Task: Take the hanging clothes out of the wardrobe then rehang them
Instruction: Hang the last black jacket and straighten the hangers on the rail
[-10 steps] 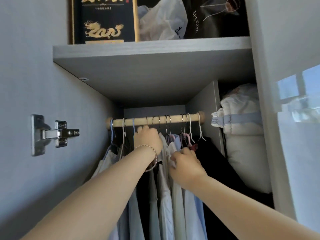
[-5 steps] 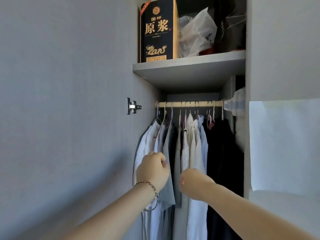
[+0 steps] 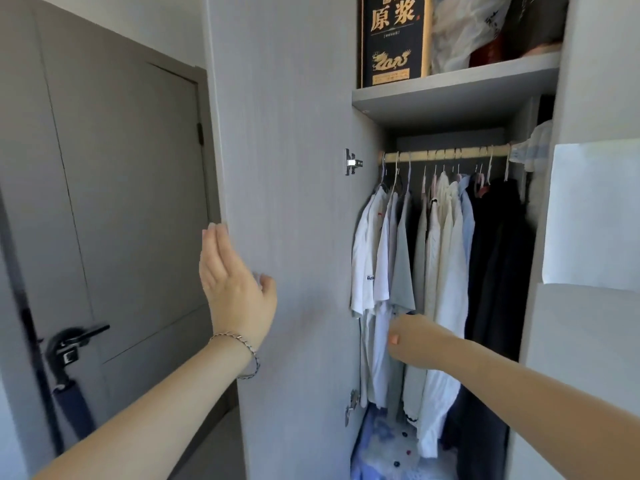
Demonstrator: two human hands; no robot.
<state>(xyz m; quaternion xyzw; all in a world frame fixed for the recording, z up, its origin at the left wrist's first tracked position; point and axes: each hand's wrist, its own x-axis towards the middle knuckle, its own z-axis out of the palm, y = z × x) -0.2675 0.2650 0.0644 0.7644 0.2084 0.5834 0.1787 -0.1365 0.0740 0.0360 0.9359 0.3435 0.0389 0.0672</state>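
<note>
Several shirts hang on hangers from a wooden rod (image 3: 446, 155) inside the open wardrobe: white T-shirts (image 3: 367, 258) at the left, a grey shirt (image 3: 403, 265), cream and pale blue shirts (image 3: 446, 254), and dark garments (image 3: 495, 254) at the right. My left hand (image 3: 232, 285) is flat with straight fingers at the outer edge of the open wardrobe door (image 3: 294, 168), holding nothing. My right hand (image 3: 415, 341) is low in front of the hem of the grey shirt. Its back faces me and its fingers are hidden, so a grip on cloth cannot be made out.
A shelf (image 3: 450, 88) above the rod carries a black box (image 3: 393, 39) and bags. Patterned bedding (image 3: 381, 448) lies on the wardrobe floor. A grey room door (image 3: 121, 202) with a handle (image 3: 76, 337) and a hanging umbrella (image 3: 69, 407) stands at the left.
Both hands have come down and back from the hangers at the rod. My left hand has swung left out of the wardrobe to the door's edge and opened flat. The view has pulled back and turned left.
</note>
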